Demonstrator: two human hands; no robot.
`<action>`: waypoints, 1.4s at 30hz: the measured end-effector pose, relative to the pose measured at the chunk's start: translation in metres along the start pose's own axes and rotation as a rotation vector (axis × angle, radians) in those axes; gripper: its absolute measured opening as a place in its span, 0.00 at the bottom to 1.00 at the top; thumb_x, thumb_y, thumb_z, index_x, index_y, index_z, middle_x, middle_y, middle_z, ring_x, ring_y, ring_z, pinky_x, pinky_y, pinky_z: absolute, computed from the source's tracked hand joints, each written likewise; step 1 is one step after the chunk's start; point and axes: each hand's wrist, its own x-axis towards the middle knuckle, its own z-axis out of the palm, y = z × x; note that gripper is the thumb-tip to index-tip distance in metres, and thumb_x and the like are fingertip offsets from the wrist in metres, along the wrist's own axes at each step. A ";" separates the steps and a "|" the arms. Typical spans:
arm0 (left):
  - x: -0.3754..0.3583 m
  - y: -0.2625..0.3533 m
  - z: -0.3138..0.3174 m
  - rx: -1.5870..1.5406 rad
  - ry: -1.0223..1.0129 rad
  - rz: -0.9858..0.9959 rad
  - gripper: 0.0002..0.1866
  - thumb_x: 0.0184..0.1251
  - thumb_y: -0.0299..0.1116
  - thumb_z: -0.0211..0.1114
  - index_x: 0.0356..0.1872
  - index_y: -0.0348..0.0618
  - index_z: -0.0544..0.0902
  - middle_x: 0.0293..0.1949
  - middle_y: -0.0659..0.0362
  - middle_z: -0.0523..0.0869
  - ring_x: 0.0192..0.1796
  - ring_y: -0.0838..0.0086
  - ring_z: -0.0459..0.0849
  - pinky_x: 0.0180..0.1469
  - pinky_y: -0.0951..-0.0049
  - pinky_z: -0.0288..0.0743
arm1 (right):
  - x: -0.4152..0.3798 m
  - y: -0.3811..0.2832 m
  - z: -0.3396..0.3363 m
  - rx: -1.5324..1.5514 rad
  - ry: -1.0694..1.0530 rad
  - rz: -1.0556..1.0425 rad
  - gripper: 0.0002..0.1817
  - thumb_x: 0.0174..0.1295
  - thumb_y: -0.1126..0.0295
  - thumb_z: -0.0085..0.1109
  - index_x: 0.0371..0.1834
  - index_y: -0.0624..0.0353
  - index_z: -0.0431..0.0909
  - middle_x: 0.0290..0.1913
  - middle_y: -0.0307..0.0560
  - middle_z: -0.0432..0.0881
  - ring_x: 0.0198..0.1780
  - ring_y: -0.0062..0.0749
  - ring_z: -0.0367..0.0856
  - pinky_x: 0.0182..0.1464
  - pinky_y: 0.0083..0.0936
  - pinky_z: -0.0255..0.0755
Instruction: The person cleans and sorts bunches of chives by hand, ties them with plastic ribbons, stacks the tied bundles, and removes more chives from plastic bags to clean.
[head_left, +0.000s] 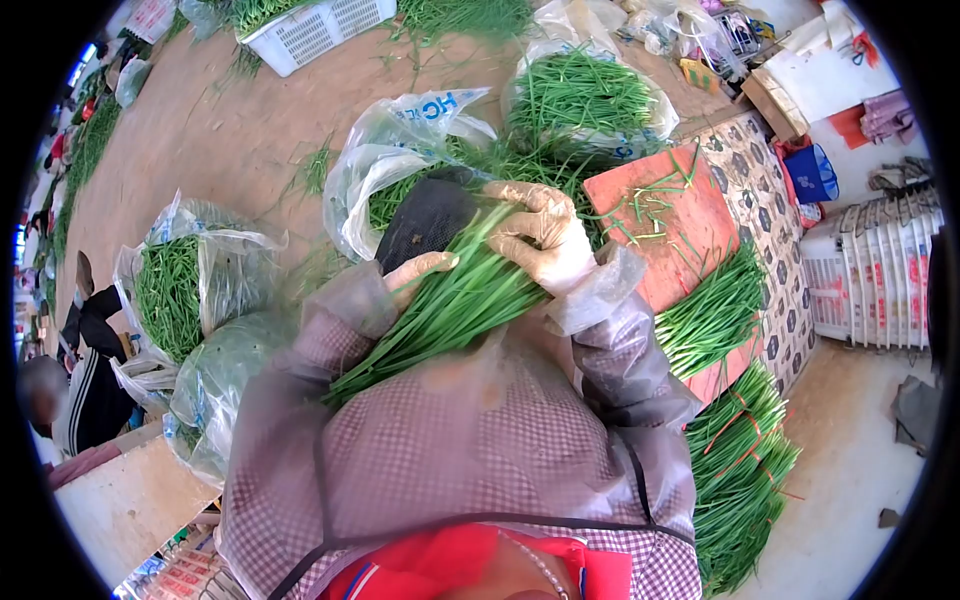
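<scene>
Long green stalks (pixel 450 300) lie slantwise across my lap in a loose bunch. My left hand (pixel 420 272) is wrapped round the bunch from the left, its thumb on top. At the upper end of the stalks is my right hand (pixel 540 232), in a pale, dirty glove, with its fingers curled in a pinch on some of them. Just behind my hands is a dark mesh cover (pixel 425 218). An orange-red board (pixel 655 215) with cut scraps of stalk stands right of my right hand. More stalks (pixel 712 310) are laid over its lower part.
Plastic bags of greens stand at the left (pixel 170 290), ahead (pixel 365 170) and at the upper right (pixel 585 95). Tied bundles (pixel 735 480) lie at the lower right. White crates (pixel 870 270) are stacked far right. Another person (pixel 90 390) sits at the far left.
</scene>
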 end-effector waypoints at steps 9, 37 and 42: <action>-0.011 0.006 0.039 0.265 0.044 0.132 0.33 0.60 0.44 0.65 0.64 0.41 0.67 0.54 0.57 0.79 0.53 0.73 0.78 0.57 0.71 0.72 | -0.012 -0.009 0.004 0.259 0.132 0.239 0.03 0.52 0.80 0.59 0.30 0.65 0.81 0.50 0.55 0.79 0.51 0.40 0.76 0.55 0.33 0.68; -0.001 0.001 0.016 0.096 0.062 0.140 0.34 0.52 0.31 0.69 0.63 0.41 0.68 0.51 0.56 0.81 0.49 0.72 0.81 0.53 0.71 0.76 | -0.082 0.006 -0.015 0.808 -0.272 0.551 0.41 0.64 0.51 0.55 0.71 0.67 0.51 0.70 0.53 0.59 0.71 0.37 0.56 0.71 0.31 0.49; 0.000 0.001 0.002 0.115 0.049 0.097 0.42 0.49 0.32 0.69 0.68 0.42 0.61 0.58 0.53 0.75 0.57 0.67 0.77 0.59 0.67 0.73 | -0.068 0.000 0.003 1.102 -0.020 0.564 0.35 0.66 0.56 0.54 0.68 0.68 0.57 0.65 0.51 0.66 0.65 0.33 0.64 0.66 0.29 0.57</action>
